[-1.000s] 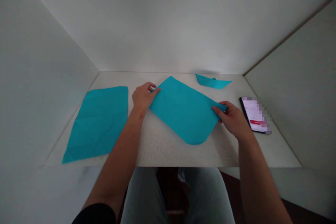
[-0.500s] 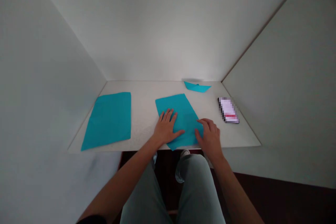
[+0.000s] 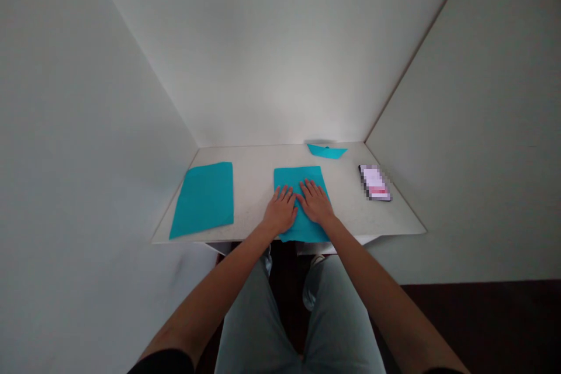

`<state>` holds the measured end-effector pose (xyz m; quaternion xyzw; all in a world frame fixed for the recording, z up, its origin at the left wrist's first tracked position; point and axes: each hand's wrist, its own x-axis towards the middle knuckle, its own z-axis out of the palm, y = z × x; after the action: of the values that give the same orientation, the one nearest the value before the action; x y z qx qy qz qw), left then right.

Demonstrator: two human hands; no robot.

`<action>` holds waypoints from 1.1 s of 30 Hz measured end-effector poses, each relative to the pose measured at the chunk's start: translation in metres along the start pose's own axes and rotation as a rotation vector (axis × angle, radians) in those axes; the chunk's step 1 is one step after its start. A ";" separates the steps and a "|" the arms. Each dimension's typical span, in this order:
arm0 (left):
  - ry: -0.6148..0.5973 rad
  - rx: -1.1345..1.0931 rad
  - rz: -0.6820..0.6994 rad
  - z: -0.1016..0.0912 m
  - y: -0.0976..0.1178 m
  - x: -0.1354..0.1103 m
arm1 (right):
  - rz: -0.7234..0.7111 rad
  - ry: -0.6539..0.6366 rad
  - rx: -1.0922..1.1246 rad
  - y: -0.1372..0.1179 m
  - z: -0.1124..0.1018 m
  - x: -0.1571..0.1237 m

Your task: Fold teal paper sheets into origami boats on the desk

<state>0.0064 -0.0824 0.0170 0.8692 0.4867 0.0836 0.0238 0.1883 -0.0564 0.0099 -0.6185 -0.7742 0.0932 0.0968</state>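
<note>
Two bare hands rest palm down on one turquoise, roughly rectangular sheet of paper (image 3: 307, 232), which lies flat on the one white, smooth-topped table (image 3: 254, 193), in front of the person and reaching its near edge. The left hand (image 3: 281, 211) covers part of the sheet's left side, its fingers extended and a little apart. The right hand (image 3: 314, 203) lies just beside it, toward the sheet's right side, its fingers likewise stretched out and slightly spread. Neither hand pinches or grips anything; whether the two touch each other cannot be told.

Three pieces of turquoise paper are in view: two sheets and one folded form. The second turquoise four-sided paper sheet (image 3: 205, 200) lies flat near the table's left end, apart from the left hand. The one small turquoise folded-paper boat (image 3: 326, 152) sits near the back wall (image 3: 280, 70), beyond the right hand. One dark-edged rectangular phone (image 3: 375, 182) lies toward the table's right end, its lit screen blurred into blocks, with one red band. Below are two legs in pale blue-grey trousers (image 3: 342, 310).
</note>
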 end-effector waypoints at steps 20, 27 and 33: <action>0.043 0.001 -0.150 0.015 0.022 -0.036 | 0.124 0.061 0.035 0.022 0.009 0.066; 0.043 -0.066 -0.256 0.003 0.006 0.031 | 0.119 0.051 0.010 0.022 0.005 0.065; 0.058 -0.084 -0.376 0.014 -0.017 0.075 | 0.123 0.064 -0.003 0.019 0.000 0.061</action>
<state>0.0333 -0.0090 0.0108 0.7584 0.6373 0.1228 0.0611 0.1930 0.0070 0.0070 -0.6676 -0.7315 0.0780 0.1146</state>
